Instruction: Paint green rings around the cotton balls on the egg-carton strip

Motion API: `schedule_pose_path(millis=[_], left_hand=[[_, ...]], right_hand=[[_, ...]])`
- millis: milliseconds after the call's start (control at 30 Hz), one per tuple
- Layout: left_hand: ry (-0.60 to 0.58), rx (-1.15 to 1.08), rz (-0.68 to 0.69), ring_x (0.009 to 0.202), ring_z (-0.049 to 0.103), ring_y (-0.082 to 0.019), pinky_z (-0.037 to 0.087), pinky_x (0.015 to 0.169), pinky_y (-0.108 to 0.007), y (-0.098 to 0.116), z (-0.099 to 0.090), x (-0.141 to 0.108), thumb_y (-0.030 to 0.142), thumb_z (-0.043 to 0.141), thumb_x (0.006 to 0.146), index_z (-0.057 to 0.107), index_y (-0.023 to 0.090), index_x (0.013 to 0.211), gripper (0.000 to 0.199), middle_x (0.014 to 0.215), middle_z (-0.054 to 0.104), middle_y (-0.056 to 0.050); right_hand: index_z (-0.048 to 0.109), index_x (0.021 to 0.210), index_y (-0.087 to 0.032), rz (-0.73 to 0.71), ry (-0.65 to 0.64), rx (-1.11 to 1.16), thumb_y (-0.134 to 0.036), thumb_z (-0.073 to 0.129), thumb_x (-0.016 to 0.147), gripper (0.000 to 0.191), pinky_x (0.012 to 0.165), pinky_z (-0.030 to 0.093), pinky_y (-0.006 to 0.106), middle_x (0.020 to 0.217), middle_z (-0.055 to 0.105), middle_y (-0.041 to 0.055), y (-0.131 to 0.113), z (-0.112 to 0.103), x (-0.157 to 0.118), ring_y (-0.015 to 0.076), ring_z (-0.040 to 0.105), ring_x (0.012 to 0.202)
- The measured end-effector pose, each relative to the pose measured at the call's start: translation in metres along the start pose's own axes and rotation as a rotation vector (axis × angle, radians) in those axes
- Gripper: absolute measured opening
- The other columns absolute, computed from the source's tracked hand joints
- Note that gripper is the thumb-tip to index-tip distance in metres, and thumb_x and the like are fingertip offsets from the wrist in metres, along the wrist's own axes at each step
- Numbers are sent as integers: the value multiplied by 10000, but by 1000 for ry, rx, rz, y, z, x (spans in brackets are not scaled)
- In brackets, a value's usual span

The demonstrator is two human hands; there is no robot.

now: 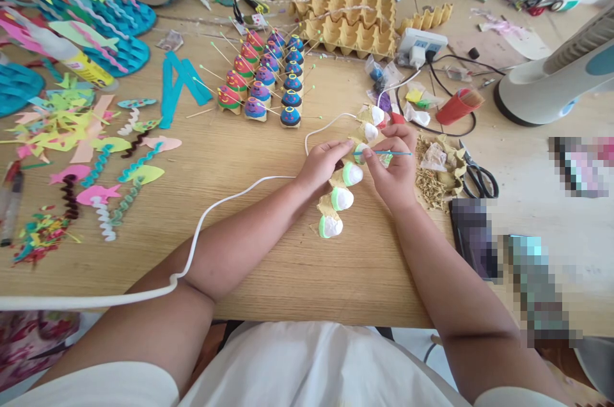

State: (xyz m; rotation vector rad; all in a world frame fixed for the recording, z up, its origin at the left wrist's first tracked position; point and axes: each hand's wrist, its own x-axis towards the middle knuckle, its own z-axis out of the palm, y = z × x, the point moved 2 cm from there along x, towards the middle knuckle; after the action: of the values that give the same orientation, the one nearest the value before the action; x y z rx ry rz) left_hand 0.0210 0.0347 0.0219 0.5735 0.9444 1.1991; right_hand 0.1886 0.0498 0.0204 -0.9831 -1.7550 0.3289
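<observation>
An egg-carton strip [327,205] with several white caps, some rimmed in light green, runs diagonally across the middle of the table. My left hand [322,167] has its fingers closed on the strip's left side, near the middle. Between the thumb and fingers of my right hand [396,170] is a thin blue stick [400,153], its left end by a green-rimmed cap [359,152]. Further back stand three rows of painted carton cups, red [229,98], purple [260,91] and blue [290,98], with pins sticking out.
Scissors [480,178], a tray of shreds [432,192] and a phone [472,234] lie to the right. Behind them are a red cup [455,109], a power strip [422,42] and a fan [537,90]. Paper fish [98,194] cover the left. A white cable [206,212] crosses my left arm.
</observation>
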Motion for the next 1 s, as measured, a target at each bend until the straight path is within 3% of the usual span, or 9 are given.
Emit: schedule_pose_path(millis=[233, 567, 867, 1000], left_hand=[[12, 20, 12, 582, 574, -95, 426, 582, -229, 0, 1, 0, 339, 878, 843, 790, 174, 747, 211, 665, 704, 20], [16, 45, 28, 521, 501, -73, 378, 530, -219, -1, 0, 0, 334, 872, 854, 784, 172, 738, 218, 607, 649, 37], [-5, 21, 16, 553, 571, -87, 428, 566, -223, 0, 1, -2, 351, 869, 869, 792, 172, 754, 227, 644, 694, 26], [-35, 27, 27, 614, 624, -103, 470, 621, -224, -2, 0, -1, 397, 892, 847, 793, 173, 767, 258, 676, 706, 20]], right_hand=[[679, 888, -265, 67, 0, 18, -599, 739, 957, 346, 1248, 443, 644, 1239, 593, 74, -1, 0, 1, 307, 585, 1339], [646, 876, -253, 86, -4, 99, -611, 728, 960, 376, 1257, 431, 637, 1275, 605, 75, -1, 0, 0, 302, 596, 1341], [646, 875, -245, 91, 28, 57, -592, 735, 959, 368, 1273, 397, 677, 1272, 614, 94, 0, -1, 1, 318, 585, 1364], [639, 878, -247, 94, 20, 49, -593, 724, 965, 367, 1225, 455, 664, 1268, 624, 99, 1, -1, 1, 315, 603, 1333]])
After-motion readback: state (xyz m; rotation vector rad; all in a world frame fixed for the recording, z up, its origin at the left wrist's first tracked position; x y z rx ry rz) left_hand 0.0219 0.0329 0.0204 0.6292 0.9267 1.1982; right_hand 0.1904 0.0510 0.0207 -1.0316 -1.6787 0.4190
